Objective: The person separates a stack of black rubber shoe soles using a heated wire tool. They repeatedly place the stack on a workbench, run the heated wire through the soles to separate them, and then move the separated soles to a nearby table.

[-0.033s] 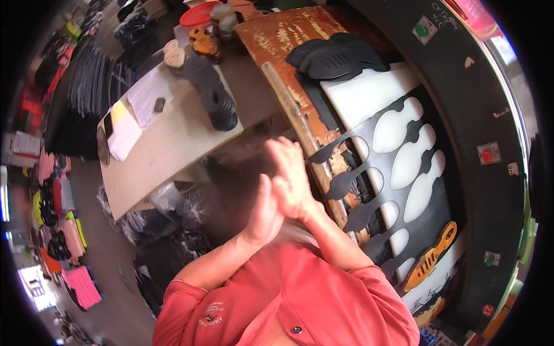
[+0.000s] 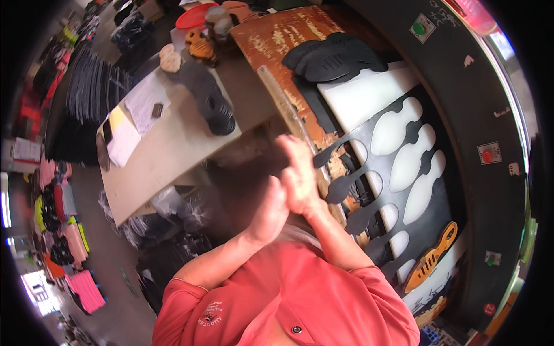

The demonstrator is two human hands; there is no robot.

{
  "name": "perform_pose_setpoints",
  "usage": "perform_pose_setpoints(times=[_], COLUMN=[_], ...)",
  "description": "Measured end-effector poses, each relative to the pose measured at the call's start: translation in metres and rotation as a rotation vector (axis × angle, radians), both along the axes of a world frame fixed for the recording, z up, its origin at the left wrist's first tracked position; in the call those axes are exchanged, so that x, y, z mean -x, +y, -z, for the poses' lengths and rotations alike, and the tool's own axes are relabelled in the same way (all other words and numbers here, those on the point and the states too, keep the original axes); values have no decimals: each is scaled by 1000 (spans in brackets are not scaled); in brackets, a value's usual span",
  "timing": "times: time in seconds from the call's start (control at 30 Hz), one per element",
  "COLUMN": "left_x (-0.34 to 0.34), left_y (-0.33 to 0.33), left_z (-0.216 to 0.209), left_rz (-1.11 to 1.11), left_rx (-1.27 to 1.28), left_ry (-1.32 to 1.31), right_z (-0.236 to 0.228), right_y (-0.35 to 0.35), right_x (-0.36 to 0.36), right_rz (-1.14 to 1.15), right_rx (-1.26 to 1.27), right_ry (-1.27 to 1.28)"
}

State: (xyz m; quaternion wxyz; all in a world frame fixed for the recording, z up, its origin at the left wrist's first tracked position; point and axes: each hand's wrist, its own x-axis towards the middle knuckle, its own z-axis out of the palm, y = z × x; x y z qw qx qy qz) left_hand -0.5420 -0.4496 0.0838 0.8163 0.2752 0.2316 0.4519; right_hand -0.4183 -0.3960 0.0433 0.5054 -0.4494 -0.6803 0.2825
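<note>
My left hand (image 2: 269, 214) and my right hand (image 2: 301, 180) meet palm to palm in front of my chest, fingers stretched out and partly blurred. Neither hand shows anything held. Beside my right hand, a black sheet (image 2: 398, 203) with sole-shaped cutouts lies over a white board (image 2: 369, 92). An orange sole-shaped die or template (image 2: 430, 259) with slots rests on the sheet's near end. Black sole-shaped pieces (image 2: 340, 60) are piled at the far end of the worn brown wooden table (image 2: 283, 40).
To the left stands a pale table (image 2: 150, 167) with papers (image 2: 124, 141), a phone (image 2: 107, 131) and a row of stacked black soles (image 2: 208, 101). A dark machine beam (image 2: 461, 109) with buttons runs along the right. Plastic bags (image 2: 167, 202) lie beneath the pale table.
My hands shift slightly to the right, staying close together. The sheet and the die lie as before.
</note>
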Motion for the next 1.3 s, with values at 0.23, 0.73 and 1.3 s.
perform_pose_setpoints(times=[0.23, 0.73, 1.3], left_x=[-75, -167, -175], left_y=[211, 673, 803], left_z=[-26, 71, 22], left_rz=[163, 75, 679], left_rx=[-500, -1125, -59], left_ry=[542, 1487, 590], right_z=[8, 1, 31], right_y=[129, 394, 540], right_x=[-129, -183, -170], right_rz=[563, 878, 1018], right_rx=[215, 114, 81], right_ry=[199, -258, -349])
